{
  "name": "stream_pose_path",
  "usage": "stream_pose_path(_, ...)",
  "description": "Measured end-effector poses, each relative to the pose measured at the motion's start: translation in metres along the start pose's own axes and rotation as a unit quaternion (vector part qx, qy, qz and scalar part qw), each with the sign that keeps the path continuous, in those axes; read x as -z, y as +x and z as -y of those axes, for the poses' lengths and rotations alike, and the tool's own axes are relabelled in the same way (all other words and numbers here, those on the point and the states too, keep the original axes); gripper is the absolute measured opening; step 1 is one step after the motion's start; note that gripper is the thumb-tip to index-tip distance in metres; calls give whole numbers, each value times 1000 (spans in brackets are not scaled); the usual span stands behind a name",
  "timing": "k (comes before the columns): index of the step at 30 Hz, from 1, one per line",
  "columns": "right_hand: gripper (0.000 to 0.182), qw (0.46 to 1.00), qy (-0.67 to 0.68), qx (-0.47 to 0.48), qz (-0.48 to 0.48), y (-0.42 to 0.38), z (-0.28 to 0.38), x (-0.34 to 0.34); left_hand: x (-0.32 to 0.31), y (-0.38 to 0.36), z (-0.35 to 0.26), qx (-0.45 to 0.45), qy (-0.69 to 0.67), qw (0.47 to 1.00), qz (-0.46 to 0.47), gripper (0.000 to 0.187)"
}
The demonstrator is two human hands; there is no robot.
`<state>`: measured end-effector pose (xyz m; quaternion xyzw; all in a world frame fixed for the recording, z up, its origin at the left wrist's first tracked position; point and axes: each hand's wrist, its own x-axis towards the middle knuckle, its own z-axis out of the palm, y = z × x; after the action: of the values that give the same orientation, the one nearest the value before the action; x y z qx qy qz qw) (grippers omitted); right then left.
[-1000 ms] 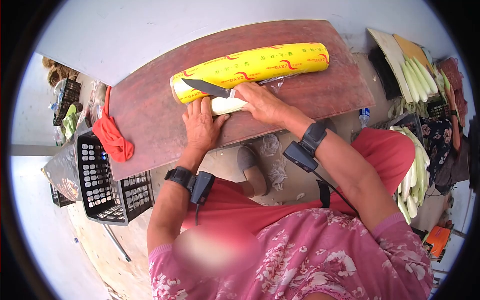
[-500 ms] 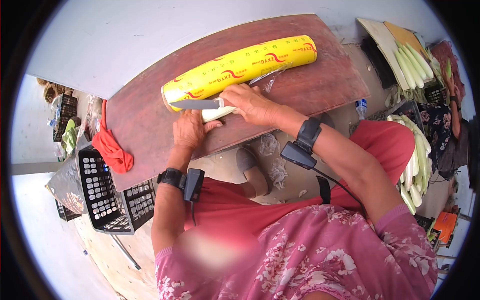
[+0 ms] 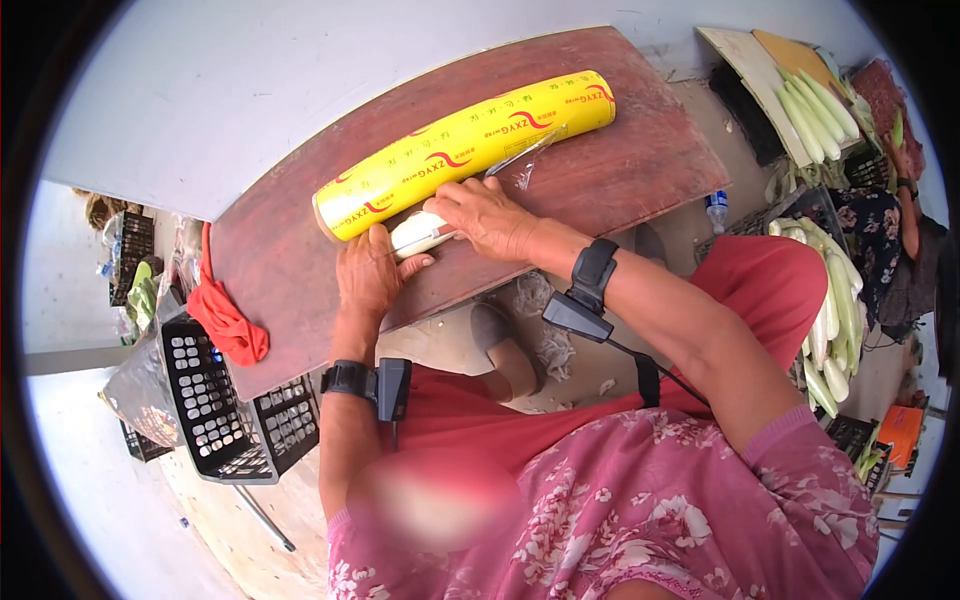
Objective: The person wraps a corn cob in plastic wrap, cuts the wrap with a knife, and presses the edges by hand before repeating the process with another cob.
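Observation:
On the dark red table (image 3: 290, 290) a pale, whitish-green vegetable stalk (image 3: 415, 233) lies between my hands. My left hand (image 3: 367, 270) grips its left end, thumb along the near side and fingers on the far side. Curled over the stalk's right part, my right hand (image 3: 487, 215) holds a knife (image 3: 437, 232) by its pale handle. The blade is now turned nearly edge-on, showing as a thin line across the stalk. Just beyond both hands lies a big yellow roll of cling wrap (image 3: 465, 150), with a loose clear film end (image 3: 525, 165) on its near side.
A red cloth (image 3: 230, 320) hangs at the table's left edge, above a black crate (image 3: 215, 400). Long pale green vegetables (image 3: 835, 310) are piled at right, near a water bottle (image 3: 717, 212). Another person's arm (image 3: 908, 205) shows at far right. Scraps (image 3: 557, 350) litter the floor.
The knife has turned from showing its broad blade over my left fingers to nearly edge-on across the stalk. The view has shifted slightly; both hands stay at the stalk.

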<state>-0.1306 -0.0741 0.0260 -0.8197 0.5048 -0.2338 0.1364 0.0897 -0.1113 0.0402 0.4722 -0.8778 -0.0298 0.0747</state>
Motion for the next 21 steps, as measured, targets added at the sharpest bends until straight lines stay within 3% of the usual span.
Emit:
stream_pose_path(2,42,1000,-10,13,-9,0,-1,0,4,-2,-3,22,4,999,24,67)
stream_pose_path(5,40,999,-34,6,14,0,0,5,-1,-13,5,18,44,998,-45,60)
stream_pose_path(8,38,999,-32,4,26,3,-3,3,20,-24,9,133,130,982,44,50)
stream_pose_path(11,35,1000,-2,6,27,4,-5,2,40,-31,-1,207,201,956,45,39)
stream_pose_path(15,34,999,33,1,18,4,-5,2,31,-28,-15,125,-13,988,-88,25)
stream_pose_path(18,33,997,67,-16,30,3,-5,6,16,-21,-28,64,-198,958,-197,20)
stream_pose_path(21,36,997,58,-22,40,5,-6,6,3,-19,-31,-1,-348,918,-191,29)
